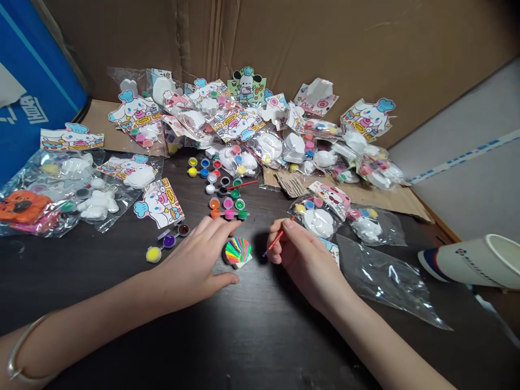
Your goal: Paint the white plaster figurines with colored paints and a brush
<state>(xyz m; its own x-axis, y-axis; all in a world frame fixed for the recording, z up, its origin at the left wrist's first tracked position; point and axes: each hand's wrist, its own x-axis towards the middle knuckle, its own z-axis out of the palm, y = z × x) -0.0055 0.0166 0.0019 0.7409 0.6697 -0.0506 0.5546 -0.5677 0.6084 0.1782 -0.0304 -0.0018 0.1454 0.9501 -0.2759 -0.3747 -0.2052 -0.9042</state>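
A small shell figure [238,252], painted in rainbow stripes with a white base, lies on the dark table between my hands. Beside it on the left, my left hand [199,257] rests with thumb and fingers apart, holding nothing. My right hand [298,252] pinches a thin red paintbrush [277,238], its purple-tinted tip pointing down and left, apart from the shell. Open paint pots [228,205] in orange, pink and green stand just behind the shell. Left of my left hand are more pots [169,241] holding yellow, purple and brown paint.
Further back are more paint pots [205,164] and a second red brush [242,184] lying across them. Bagged white figures [270,146] with cartoon cards pile up against the cardboard. A paper cup [475,262] and a clear plastic bag [385,276] are at the right.
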